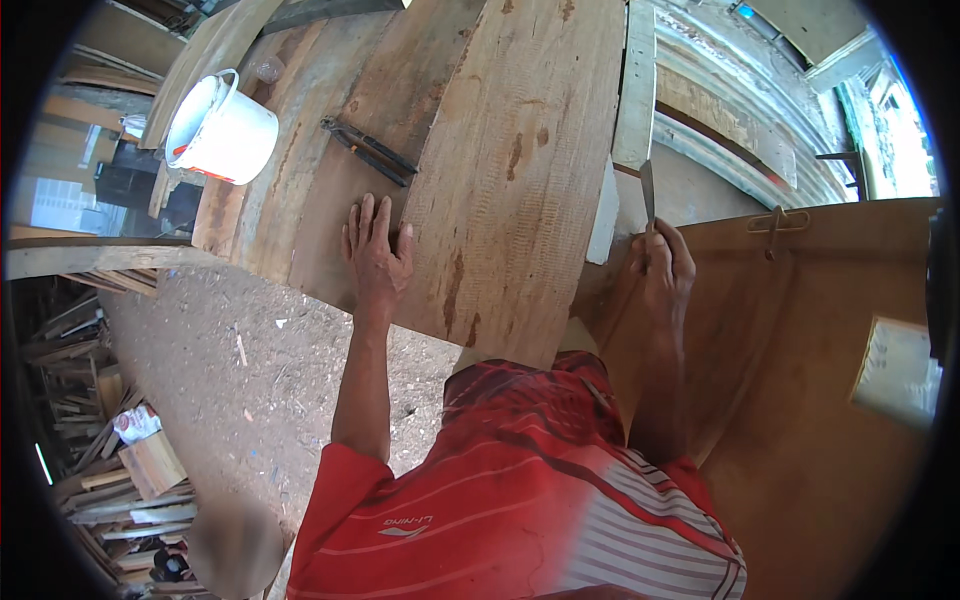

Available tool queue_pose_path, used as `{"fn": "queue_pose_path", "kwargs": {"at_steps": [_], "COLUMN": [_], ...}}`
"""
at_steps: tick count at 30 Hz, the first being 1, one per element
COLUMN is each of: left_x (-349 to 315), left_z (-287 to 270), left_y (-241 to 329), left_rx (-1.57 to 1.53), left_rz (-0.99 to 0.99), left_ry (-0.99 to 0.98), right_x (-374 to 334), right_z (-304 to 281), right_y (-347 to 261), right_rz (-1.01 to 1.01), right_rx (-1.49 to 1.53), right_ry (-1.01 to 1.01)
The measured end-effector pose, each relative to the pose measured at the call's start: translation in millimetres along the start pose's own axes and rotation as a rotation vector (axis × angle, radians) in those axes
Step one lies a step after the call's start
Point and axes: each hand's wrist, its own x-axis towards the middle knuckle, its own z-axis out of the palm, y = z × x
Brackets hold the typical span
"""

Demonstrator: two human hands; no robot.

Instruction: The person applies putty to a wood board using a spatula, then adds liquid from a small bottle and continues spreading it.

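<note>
My left hand [375,250] lies on the wooden workbench [330,230], fingers spread and flat, beside the left edge of a wide plank [510,190]. Nothing is in it. A pair of dark-handled pincers [372,152] rests just beyond its fingertips. On the right side of the plank, my right hand [664,262] is closed around a thin flat metal blade [647,190] that points up and away from me. Its handle is hidden in my fingers, so the exact kind of tool cannot be told.
A white bucket [240,140] stands at the bench's far left. A pale narrow board [634,90] runs along the plank's right side. A large brown wooden panel [800,330] rises at my right. Offcuts [140,510] and a round stool [237,545] are lower left.
</note>
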Motion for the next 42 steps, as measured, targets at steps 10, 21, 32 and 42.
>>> {"fn": "queue_pose_path", "kwargs": {"at_steps": [10, 21, 32, 42], "left_x": [-8, -9, -58, -142], "left_z": [11, 12, -23, 49], "left_y": [24, 20, 28, 86], "left_rx": [0.062, -0.077, -0.331, -0.847], "left_rz": [-0.101, -0.187, -0.522, -1.148], "left_ry": [0.122, 0.213, 0.531, 0.686], "right_x": [46, 40, 55, 138], "right_z": [-3, 18, 31, 43], "right_y": [6, 8, 1, 44], "right_rz": [-0.041, -0.077, -0.220, -0.391], "right_rx": [-0.292, -0.577, -0.705, -0.408], "right_ry": [-0.343, -0.490, -0.512, -0.616]}}
